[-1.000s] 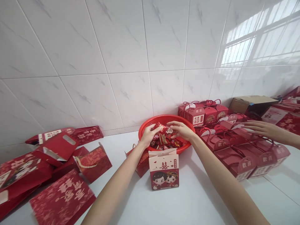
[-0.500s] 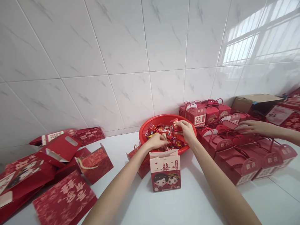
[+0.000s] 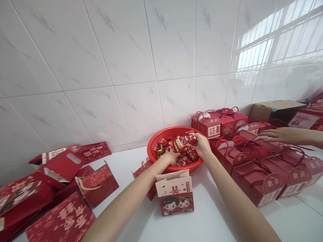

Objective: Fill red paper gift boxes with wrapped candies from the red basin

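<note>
Where white counter (image 3: 207, 215) meets tiled wall (image 3: 126, 67) — red basket (image 3: 153, 144), gift bags (image 3: 174, 192).

Head view, down, seemingly near counter (image 3: 207, 215)

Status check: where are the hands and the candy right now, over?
Left hand down in red basket, on candies. Right hand gripping candies. Open gift bag stands just in front. Another person's hand on boxes, apart.

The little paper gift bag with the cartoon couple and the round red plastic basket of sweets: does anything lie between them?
In the head view nothing lies between: the gift bag stands right against the red basket, its open top just below the left hand.
</note>
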Demonstrator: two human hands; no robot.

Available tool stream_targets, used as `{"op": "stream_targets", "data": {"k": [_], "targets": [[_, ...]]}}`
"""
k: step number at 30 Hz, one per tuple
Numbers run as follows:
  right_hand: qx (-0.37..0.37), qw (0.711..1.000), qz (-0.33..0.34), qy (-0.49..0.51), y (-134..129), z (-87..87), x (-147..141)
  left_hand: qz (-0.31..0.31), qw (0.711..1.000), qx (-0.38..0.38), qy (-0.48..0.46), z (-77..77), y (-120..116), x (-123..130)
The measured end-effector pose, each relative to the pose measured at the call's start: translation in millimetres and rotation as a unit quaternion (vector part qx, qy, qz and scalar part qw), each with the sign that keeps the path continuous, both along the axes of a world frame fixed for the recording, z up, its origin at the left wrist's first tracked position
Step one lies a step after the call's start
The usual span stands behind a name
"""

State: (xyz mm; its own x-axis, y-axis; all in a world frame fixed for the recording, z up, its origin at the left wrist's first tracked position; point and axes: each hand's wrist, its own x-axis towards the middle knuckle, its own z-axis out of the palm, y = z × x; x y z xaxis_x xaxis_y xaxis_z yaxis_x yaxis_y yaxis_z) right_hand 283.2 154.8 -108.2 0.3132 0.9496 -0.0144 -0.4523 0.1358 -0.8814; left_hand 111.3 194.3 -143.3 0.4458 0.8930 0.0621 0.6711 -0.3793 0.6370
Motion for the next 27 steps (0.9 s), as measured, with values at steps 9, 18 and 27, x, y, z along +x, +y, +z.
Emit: {"op": "stream_targets", "data": {"k": [9, 18, 27], "targets": [[-0.002, 0.999, 0.030, 0.023, -3, 0.8, 0, -0.034, 0.997, -0.035, -0.055, 15.4, -13, 0], [0.022, 0.999, 0.031, 0.038, -6, 1.0, -3, 0.071, 0.967, 0.035, -0.242, 35.6, -3, 0], [0.022, 0.999, 0.035, 0.018, -5, -1.1, -3, 0.102, 0.942, -0.017, -0.319, 30.2, 0, 0]]}}
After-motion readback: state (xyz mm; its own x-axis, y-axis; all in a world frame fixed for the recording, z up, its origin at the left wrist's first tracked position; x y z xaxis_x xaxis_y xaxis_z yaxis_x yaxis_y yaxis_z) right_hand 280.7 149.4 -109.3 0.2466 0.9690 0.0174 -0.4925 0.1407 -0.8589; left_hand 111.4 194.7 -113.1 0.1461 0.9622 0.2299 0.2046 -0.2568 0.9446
